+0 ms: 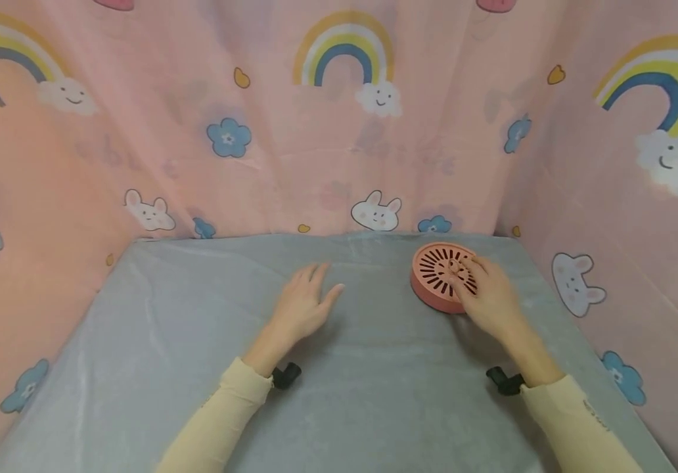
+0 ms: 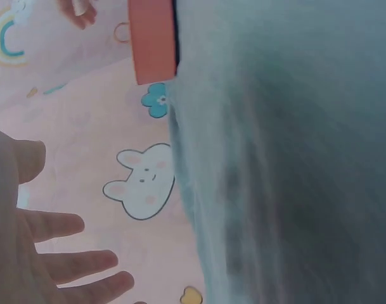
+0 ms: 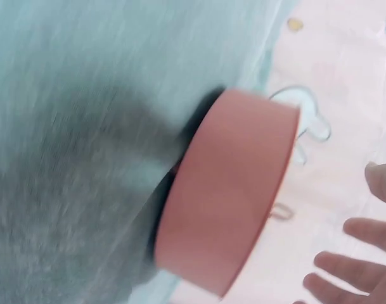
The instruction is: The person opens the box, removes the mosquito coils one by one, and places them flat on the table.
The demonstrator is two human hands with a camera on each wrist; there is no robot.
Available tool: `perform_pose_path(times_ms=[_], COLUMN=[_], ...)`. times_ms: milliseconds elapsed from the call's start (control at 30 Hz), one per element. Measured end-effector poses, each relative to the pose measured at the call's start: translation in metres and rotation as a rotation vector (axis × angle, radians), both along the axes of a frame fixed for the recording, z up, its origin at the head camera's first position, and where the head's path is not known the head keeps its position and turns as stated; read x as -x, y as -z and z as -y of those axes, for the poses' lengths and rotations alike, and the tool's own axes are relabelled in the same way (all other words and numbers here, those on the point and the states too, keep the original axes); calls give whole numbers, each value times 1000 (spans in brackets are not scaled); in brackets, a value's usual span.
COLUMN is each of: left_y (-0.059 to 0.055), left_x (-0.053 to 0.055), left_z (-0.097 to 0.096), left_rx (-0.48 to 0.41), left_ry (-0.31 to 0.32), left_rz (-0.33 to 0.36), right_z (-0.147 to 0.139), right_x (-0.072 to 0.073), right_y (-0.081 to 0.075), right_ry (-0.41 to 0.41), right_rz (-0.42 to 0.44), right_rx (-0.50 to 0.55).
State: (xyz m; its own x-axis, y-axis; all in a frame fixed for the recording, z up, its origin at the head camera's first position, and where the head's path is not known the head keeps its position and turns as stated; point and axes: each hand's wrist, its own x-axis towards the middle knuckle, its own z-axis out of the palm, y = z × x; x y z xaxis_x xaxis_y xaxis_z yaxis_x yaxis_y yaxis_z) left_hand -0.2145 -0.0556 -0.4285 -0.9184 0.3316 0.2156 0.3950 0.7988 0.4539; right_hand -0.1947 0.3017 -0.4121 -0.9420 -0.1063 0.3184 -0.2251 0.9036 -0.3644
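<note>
A round pink mosquito coil holder [image 1: 430, 279] with a slotted lid stands on the grey cloth, toward the back right. A small ring handle [image 3: 283, 216] rises from its lid. My right hand [image 1: 493, 299] hovers over the lid's right side; in the right wrist view its fingers [image 3: 351, 269] are spread and apart from the holder. My left hand [image 1: 300, 305] is held in the air left of the holder, fingers loosely extended and nothing in them. The left wrist view shows the holder's side wall [image 2: 153, 41] beyond that hand.
A grey cloth [image 1: 197, 394] with soft wrinkles covers the table. Pink curtains [image 1: 292, 171] printed with rainbows, rabbits and flowers enclose the back and both sides. Dark wrist camera mounts [image 1: 287, 376] stick out below both forearms.
</note>
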Motion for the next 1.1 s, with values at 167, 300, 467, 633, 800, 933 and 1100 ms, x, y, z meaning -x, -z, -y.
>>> perform_pose_path(times_ms=[167,300,467,633,800,933,1100], left_y=[0,2,5,9,12,18,26], left_x=[11,18,27,34,40,44,47], left_z=[-22,-40,-59,-79,-99,-114,-132], left_rx=[-81,-157,-238,-324,-436,-494,-528], left_ry=[7,25,39,49,98,107,137], left_rz=[7,17,10,49,125,175,241], right_z=[-13,-24,-35,-43,-50,-53,-60], right_x=[11,17,27,34,40,45,51], right_y=[1,4,10,15,18,21,25], right_ry=[37,69,92,93,117,130,123], right_rz=[40,64,83,104,174,249,325], right_rx=[55,92,121,128,154,195,265])
